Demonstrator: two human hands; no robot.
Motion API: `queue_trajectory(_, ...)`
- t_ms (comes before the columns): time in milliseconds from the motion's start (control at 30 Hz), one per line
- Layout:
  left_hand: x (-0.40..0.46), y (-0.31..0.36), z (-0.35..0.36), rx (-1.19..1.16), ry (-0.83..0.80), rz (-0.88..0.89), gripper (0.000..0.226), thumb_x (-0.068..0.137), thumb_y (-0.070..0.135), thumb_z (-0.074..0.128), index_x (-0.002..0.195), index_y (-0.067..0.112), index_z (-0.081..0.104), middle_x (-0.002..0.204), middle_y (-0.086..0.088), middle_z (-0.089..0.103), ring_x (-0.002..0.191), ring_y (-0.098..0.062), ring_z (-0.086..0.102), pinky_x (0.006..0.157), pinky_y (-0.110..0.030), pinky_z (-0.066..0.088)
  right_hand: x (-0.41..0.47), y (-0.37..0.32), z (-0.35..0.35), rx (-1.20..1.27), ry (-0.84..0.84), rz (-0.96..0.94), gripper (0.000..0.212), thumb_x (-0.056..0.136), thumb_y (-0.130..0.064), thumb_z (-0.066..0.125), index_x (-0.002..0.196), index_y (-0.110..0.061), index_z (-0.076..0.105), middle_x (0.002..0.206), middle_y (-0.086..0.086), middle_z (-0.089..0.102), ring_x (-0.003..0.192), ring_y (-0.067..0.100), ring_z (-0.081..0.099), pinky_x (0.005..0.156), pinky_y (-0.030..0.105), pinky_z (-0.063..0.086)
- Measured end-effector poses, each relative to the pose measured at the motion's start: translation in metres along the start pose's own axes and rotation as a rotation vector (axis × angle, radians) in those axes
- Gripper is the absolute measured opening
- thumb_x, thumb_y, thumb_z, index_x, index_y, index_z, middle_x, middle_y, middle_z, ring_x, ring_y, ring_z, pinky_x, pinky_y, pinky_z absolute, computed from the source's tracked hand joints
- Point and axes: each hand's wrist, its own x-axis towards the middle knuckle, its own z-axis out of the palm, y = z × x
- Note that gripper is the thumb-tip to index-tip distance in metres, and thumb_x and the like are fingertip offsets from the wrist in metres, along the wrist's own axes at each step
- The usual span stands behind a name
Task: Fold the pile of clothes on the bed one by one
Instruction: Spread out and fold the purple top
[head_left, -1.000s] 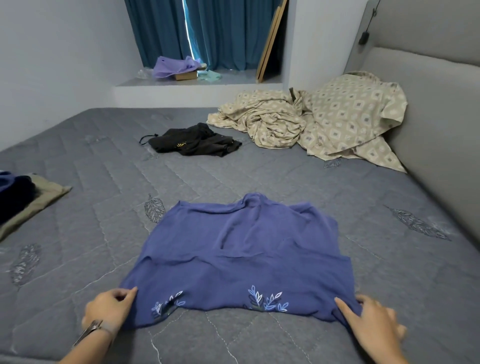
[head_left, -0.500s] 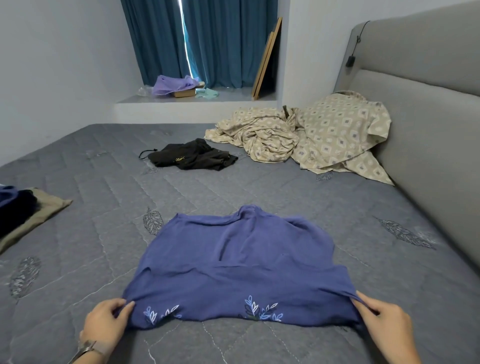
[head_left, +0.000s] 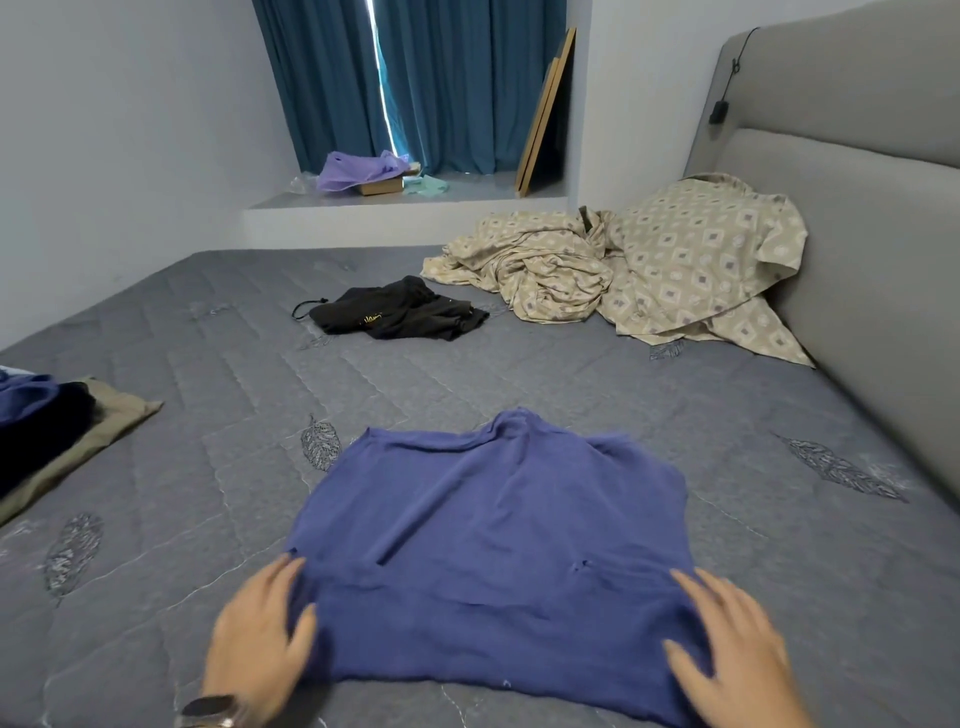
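A blue garment (head_left: 488, 551) lies spread flat on the grey quilted bed (head_left: 218, 364), close in front of me. My left hand (head_left: 260, 644) rests flat, fingers apart, on the garment's near left corner. My right hand (head_left: 732, 654) lies flat, fingers spread, on its near right corner. Neither hand grips the cloth. Farther back on the bed lies a crumpled black garment (head_left: 395, 312). At the left edge is a stack of folded clothes (head_left: 57, 436), dark blue and black on olive.
A beige patterned sheet and pillow (head_left: 649, 275) are heaped at the back right against the grey headboard (head_left: 852, 234). A window ledge (head_left: 405, 202) behind the bed holds a purple bag and a box. Wooden boards lean by the blue curtains.
Both hands let go of the garment's near hem and now lie flat on it. The leaf print along the hem is no longer visible. The camera tilted down slightly.
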Motion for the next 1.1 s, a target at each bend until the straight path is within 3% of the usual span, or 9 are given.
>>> queue_trajectory(67, -0.004, 0.027, 0.017, 0.026, -0.089, 0.217, 0.058, 0.096, 0.055, 0.021, 0.130, 0.023, 0.055, 0.132, -0.009, 0.058, 0.122, -0.022, 0.048, 0.105, -0.035, 0.029, -0.004, -0.039, 0.018, -0.012, -0.018, -0.220, 0.077, 0.060, -0.058, 0.050, 0.134, -0.036, 0.043, 0.137, 0.002, 0.051, 0.129, 0.020, 0.039, 0.104, 0.039, 0.031)
queue_trajectory(167, -0.011, 0.054, 0.038, 0.095, -0.258, 0.291, 0.053, 0.097, 0.056, 0.011, 0.143, 0.044, 0.035, 0.151, 0.001, 0.036, 0.142, -0.012, 0.022, 0.113, -0.039, 0.010, -0.004, -0.062, 0.047, -0.051, -0.154, -0.322, 0.056, 0.083, -0.057, 0.042, 0.137, -0.042, 0.043, 0.148, -0.002, 0.037, 0.142, 0.015, 0.022, 0.111, 0.040, 0.012)
queue_trajectory(300, -0.013, 0.033, 0.062, 0.189, -0.402, 0.054, 0.057, 0.091, 0.066, 0.005, 0.144, 0.052, 0.020, 0.141, 0.001, 0.052, 0.125, -0.022, 0.050, 0.088, -0.064, 0.042, -0.001, -0.020, 0.082, -0.120, -0.234, -0.198, 0.057, 0.092, -0.066, 0.014, 0.134, -0.043, 0.045, 0.160, -0.015, 0.011, 0.148, 0.008, 0.004, 0.116, 0.042, 0.006)
queue_trajectory(433, 0.013, 0.032, 0.053, 0.191, -0.405, -0.101, 0.085, 0.072, 0.071, -0.006, 0.150, 0.043, 0.011, 0.160, -0.002, 0.015, 0.147, -0.027, 0.011, 0.111, -0.061, 0.010, 0.016, -0.009, 0.074, -0.088, -0.160, -0.230, 0.056, 0.092, -0.068, 0.017, 0.136, -0.044, 0.043, 0.148, -0.012, 0.040, 0.145, 0.009, 0.018, 0.111, 0.044, 0.015)
queue_trajectory(533, 0.056, 0.043, 0.056, 0.077, -0.237, -0.067, 0.069, 0.085, 0.055, 0.028, 0.141, 0.019, 0.045, 0.148, -0.009, 0.041, 0.141, -0.029, 0.031, 0.112, -0.059, 0.018, 0.070, -0.009, 0.054, 0.040, 0.006, -0.111, 0.049, 0.093, -0.057, 0.030, 0.132, -0.034, 0.049, 0.132, 0.000, 0.056, 0.126, 0.022, 0.044, 0.102, 0.045, 0.033)
queue_trajectory(600, 0.095, 0.047, 0.069, 0.055, -0.176, -0.007, 0.051, 0.089, 0.033, 0.055, 0.135, 0.011, 0.051, 0.139, -0.011, 0.051, 0.132, -0.032, 0.045, 0.110, -0.056, 0.029, 0.126, 0.000, 0.048, 0.065, 0.079, 0.022, 0.042, 0.093, -0.041, 0.043, 0.129, -0.022, 0.054, 0.125, 0.006, 0.058, 0.116, 0.031, 0.051, 0.096, 0.047, 0.042)
queue_trajectory(733, 0.175, 0.071, 0.090, 0.067, -0.245, 0.089, 0.051, 0.089, 0.022, 0.060, 0.138, 0.013, 0.047, 0.144, -0.008, 0.046, 0.128, -0.031, 0.046, 0.103, -0.044, 0.041, 0.237, 0.017, 0.050, 0.076, -0.124, 0.155, 0.032, 0.095, -0.014, 0.054, 0.124, -0.001, 0.057, 0.123, 0.021, 0.062, 0.115, 0.038, 0.055, 0.100, 0.042, 0.040)
queue_trajectory(967, 0.248, 0.070, 0.129, 0.128, -0.345, 0.089, 0.071, 0.088, 0.017, 0.064, 0.149, 0.029, 0.028, 0.150, -0.012, 0.029, 0.126, -0.035, 0.047, 0.102, -0.044, 0.042, 0.302, -0.007, 0.076, -0.182, -0.457, 0.083, 0.068, 0.081, -0.055, 0.064, 0.137, -0.022, 0.043, 0.130, 0.006, 0.057, 0.124, 0.030, 0.049, 0.099, 0.038, 0.040)
queue_trajectory(1100, 0.269, 0.070, 0.130, 0.146, -0.393, 0.120, 0.042, 0.090, 0.019, 0.060, 0.131, 0.018, 0.051, 0.132, -0.015, 0.051, 0.118, -0.035, 0.052, 0.096, -0.040, 0.043, 0.315, -0.012, 0.088, 0.063, -0.445, 0.118, 0.018, 0.088, -0.032, 0.065, 0.084, -0.015, 0.060, 0.097, 0.012, 0.065, 0.095, 0.027, 0.059, 0.065, 0.027, 0.038)
